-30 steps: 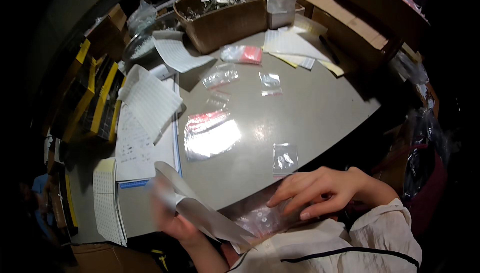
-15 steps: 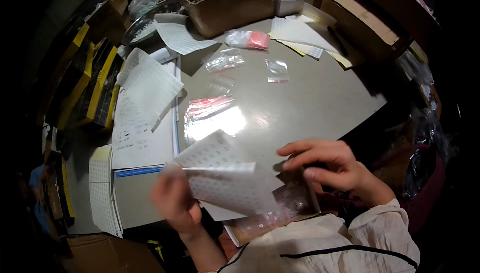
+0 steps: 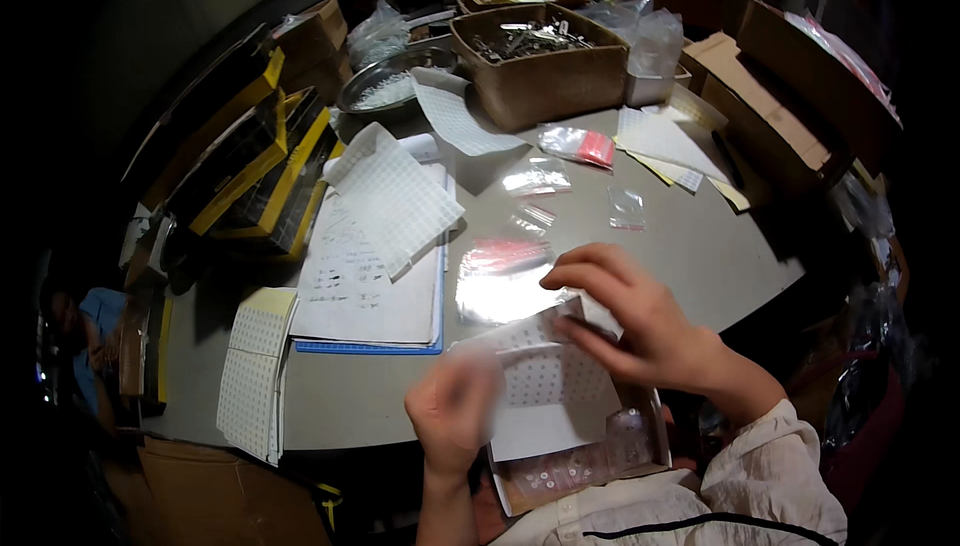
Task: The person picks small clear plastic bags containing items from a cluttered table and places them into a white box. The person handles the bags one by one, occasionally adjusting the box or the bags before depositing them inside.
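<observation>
At the table's near edge, dotted sticker sheet (image 3: 545,386) between both hands, left hand (image 3: 455,411) blurred, grip unclear, right hand (image 3: 640,321) pinching its top.

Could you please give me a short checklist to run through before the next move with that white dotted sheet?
1. Left hand grips the white dotted sheet at its left edge: cannot tell, the hand is blurred.
2. Right hand has fingers on the sheet's upper right corner: ok.
3. Sheet lies flat: not ok, it is lifted and bent over the shallow cardboard tray.
4. Tray contents visible: not ok, the sheet covers most of it.
5. Bare grey table beyond the hands: ok.
6. Clear plastic bag lies apart from the sheet: cannot tell.
</observation>
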Demonstrator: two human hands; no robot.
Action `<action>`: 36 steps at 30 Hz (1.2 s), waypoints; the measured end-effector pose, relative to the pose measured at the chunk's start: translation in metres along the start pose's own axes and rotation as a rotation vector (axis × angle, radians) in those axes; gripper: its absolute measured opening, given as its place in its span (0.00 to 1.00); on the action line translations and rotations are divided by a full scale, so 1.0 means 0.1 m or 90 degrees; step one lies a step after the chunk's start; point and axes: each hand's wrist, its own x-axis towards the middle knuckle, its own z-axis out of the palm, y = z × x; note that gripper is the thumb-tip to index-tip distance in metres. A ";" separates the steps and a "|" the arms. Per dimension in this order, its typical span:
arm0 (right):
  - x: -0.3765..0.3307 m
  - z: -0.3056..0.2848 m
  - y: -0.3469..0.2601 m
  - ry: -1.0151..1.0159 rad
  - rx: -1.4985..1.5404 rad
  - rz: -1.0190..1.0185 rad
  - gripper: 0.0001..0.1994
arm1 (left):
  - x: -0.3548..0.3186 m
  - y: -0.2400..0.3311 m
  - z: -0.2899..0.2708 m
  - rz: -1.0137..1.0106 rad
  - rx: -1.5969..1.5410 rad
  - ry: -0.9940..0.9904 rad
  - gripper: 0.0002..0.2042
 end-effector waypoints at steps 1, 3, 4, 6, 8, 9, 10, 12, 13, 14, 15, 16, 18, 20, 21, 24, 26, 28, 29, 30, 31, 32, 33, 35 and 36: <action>0.06 -0.04 0.01 -0.001 0.030 0.027 0.30 | 0.01 0.00 0.01 0.051 0.044 -0.005 0.06; 0.07 -0.04 0.11 -0.015 0.054 0.025 0.20 | 0.01 -0.03 -0.01 0.112 0.092 -0.023 0.07; 0.07 -0.04 0.16 -0.021 0.066 0.028 0.16 | 0.02 -0.06 -0.02 0.122 0.118 -0.051 0.07; 0.12 -0.03 0.11 -0.042 0.038 -0.002 0.15 | 0.04 -0.09 -0.06 0.140 0.174 -0.106 0.07; 0.14 0.01 0.02 -0.060 0.012 -0.020 0.15 | 0.06 -0.08 -0.05 0.140 0.183 -0.140 0.08; 0.18 0.05 0.01 -0.080 0.023 -0.038 0.16 | 0.08 -0.02 -0.03 0.119 0.169 -0.150 0.07; 0.23 0.07 -0.02 -0.103 0.029 -0.045 0.16 | 0.08 0.03 -0.03 0.097 0.159 -0.160 0.07; 0.35 0.04 -0.11 -0.147 0.038 -0.057 0.16 | 0.06 0.04 -0.03 0.067 0.147 -0.154 0.07; 0.39 0.03 -0.14 -0.148 0.058 -0.046 0.14 | 0.06 0.05 -0.04 0.054 0.143 -0.144 0.07; 0.40 0.03 -0.15 -0.121 0.072 -0.041 0.13 | 0.06 0.05 -0.04 0.076 0.158 -0.133 0.07; 0.37 0.02 -0.14 -0.094 0.086 -0.035 0.12 | 0.06 0.06 -0.04 0.097 0.173 -0.123 0.08; 0.34 0.02 -0.12 -0.073 0.100 -0.026 0.11 | 0.05 0.04 -0.03 0.114 0.184 -0.110 0.08; 0.27 0.02 -0.06 -0.024 0.124 -0.009 0.11 | 0.03 -0.03 -0.04 0.073 0.129 -0.080 0.08; 0.13 -0.02 0.03 0.009 0.156 0.029 0.14 | 0.02 -0.07 0.00 0.056 0.080 -0.066 0.08; 0.06 -0.05 0.06 0.023 0.156 0.056 0.13 | 0.02 -0.07 0.00 0.061 0.061 -0.059 0.08; -0.14 -0.14 0.17 0.088 0.125 0.078 0.11 | 0.04 -0.02 0.01 0.062 0.036 -0.065 0.09; -0.27 -0.17 0.26 0.128 0.143 0.130 0.09 | 0.04 0.02 0.01 0.064 0.028 -0.063 0.09; -0.43 -0.17 0.35 0.165 0.179 0.201 0.09 | 0.02 0.04 0.01 0.030 0.018 -0.073 0.09; -0.51 -0.16 0.42 0.176 0.148 0.203 0.09 | 0.03 0.05 0.02 0.034 0.011 -0.076 0.09; -0.60 -0.13 0.51 0.187 0.116 0.205 0.08 | 0.03 0.06 0.02 0.038 0.003 -0.079 0.10; -0.66 -0.12 0.55 0.196 0.084 0.208 0.08 | 0.02 0.07 0.01 0.011 0.003 -0.081 0.09; -0.70 -0.12 0.58 0.194 0.065 0.199 0.08 | 0.02 0.08 0.00 0.010 -0.005 -0.081 0.09; -0.73 -0.13 0.59 0.192 0.047 0.191 0.08 | 0.02 0.09 0.00 0.009 -0.013 -0.081 0.09; -0.74 -0.09 0.59 0.192 0.062 0.206 0.08 | 0.02 0.12 0.01 0.001 -0.017 -0.075 0.09; -0.73 -0.09 0.61 0.180 0.055 0.199 0.08 | 0.02 0.11 0.02 -0.004 -0.016 -0.075 0.09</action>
